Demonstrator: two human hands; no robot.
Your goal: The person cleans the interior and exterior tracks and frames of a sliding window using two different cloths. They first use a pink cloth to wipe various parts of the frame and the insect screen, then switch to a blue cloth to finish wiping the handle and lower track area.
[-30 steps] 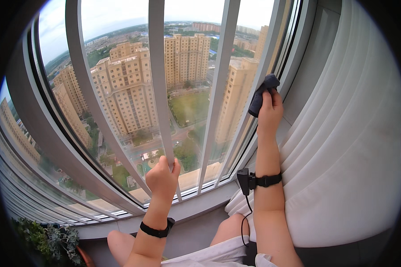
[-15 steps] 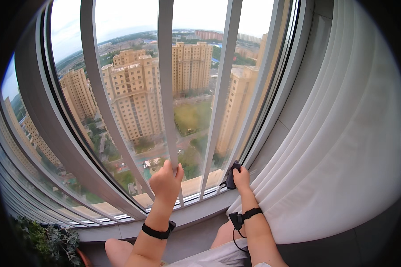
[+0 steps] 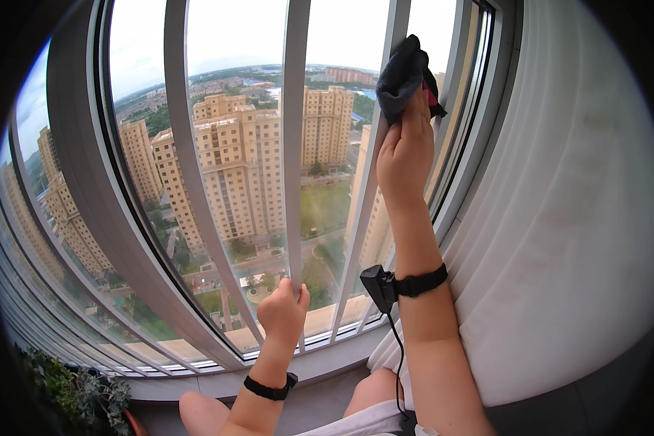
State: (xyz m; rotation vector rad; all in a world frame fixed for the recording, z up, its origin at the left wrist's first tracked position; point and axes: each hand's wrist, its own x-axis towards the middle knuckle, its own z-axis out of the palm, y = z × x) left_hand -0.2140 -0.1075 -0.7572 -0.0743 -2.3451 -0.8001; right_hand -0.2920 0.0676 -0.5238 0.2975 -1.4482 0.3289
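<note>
Low in the middle, my left hand [image 3: 280,314] is closed around a grey vertical window bar [image 3: 293,145]. Its thumb and fingers wrap the lower part of that bar. My right hand [image 3: 405,160] reaches high up and grips a dark grey cloth [image 3: 402,80] with a bit of red showing at its right side. The cloth lies against the upper part of another grey bar [image 3: 394,18], further right. Cloth and hand hide a stretch of this bar, and the right fingertips are partly covered by the cloth.
A white curtain [image 3: 559,240] hangs close along my right arm. Below the bars runs the window sill [image 3: 218,379]. Potted plants [image 3: 98,396] stand at the lower left. A black wrist strap with a small box [image 3: 378,287] trails a cable. Tall buildings show outside.
My right hand has risen from near the sill to high on the bar, and the cloth has spread upward. My left hand stays on its bar, while the view has shifted slightly.
</note>
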